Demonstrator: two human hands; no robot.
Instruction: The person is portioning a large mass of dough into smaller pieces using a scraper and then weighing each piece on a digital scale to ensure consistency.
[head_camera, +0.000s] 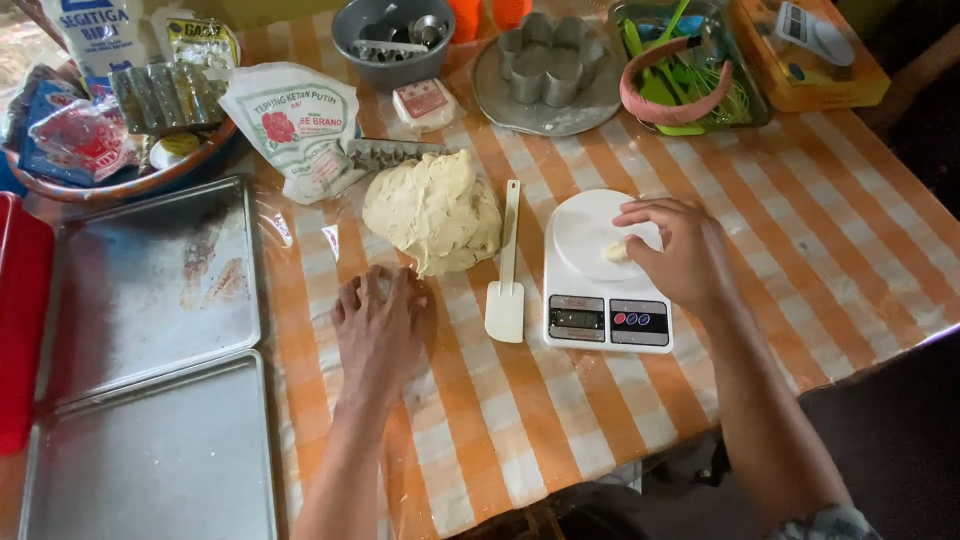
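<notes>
A large lump of pale dough (434, 210) lies on the orange-and-white checked tablecloth (800, 240). My left hand (380, 325) rests palm down on the cloth just in front of the lump, fingers together, pressing on a bit of dough that is mostly hidden under it. My right hand (675, 250) is over the round plate of a white kitchen scale (600, 275), fingertips pinching a small piece of dough (615, 251) on the plate. A white spatula (507, 270) lies between the lump and the scale.
Two metal baking trays (150, 290) (150, 460) lie at the left beside a red container (20, 320). Behind stand a flour bag (300, 125), a bowl of packets (110, 110), a grey bowl (395, 40), flower-shaped moulds on a plate (545, 70), and a tray of green utensils (690, 70).
</notes>
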